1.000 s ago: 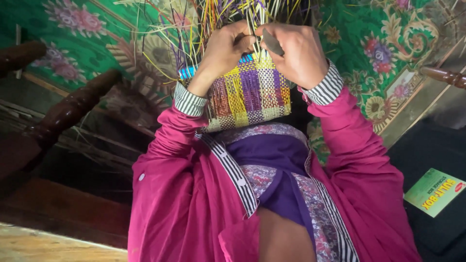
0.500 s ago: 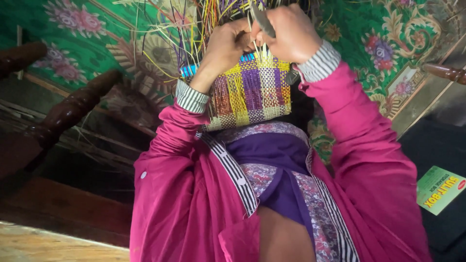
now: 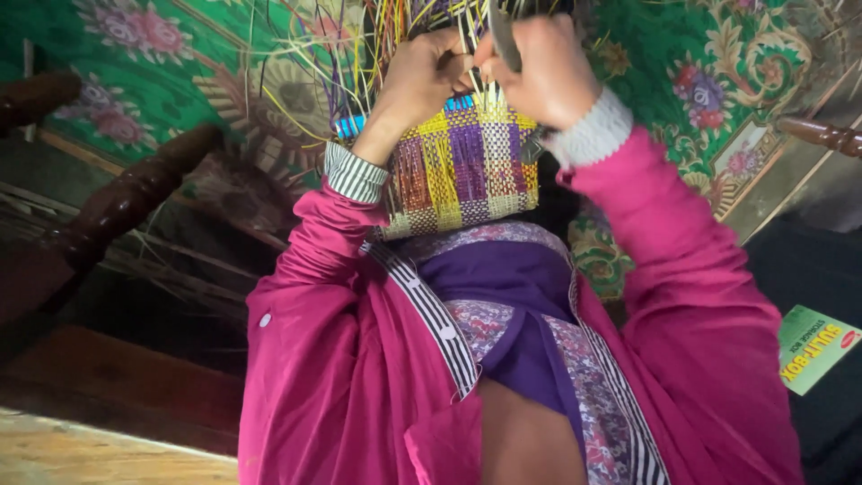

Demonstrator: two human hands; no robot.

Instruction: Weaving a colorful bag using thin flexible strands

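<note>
A small woven basket (image 3: 462, 166) in yellow, purple, orange and blue strips rests on my lap. Loose thin strips (image 3: 377, 36) stick up from its top edge. My left hand (image 3: 422, 76) grips the basket's upper rim and pinches some strips. My right hand (image 3: 539, 72) is closed around a dark narrow tool (image 3: 503, 36) and touches the strips beside the left hand. Both arms wear magenta sleeves with striped cuffs.
A green floral rug (image 3: 718, 81) lies under the work. Dark turned wooden furniture legs (image 3: 135, 193) stand at left, another (image 3: 822, 135) at right. A green and yellow printed card (image 3: 813, 346) lies on a dark surface at right. Bundled strips lie at left.
Both hands have moved up toward the top of the view. The right hand with the tool shifted left, closer to the left hand at the basket rim.
</note>
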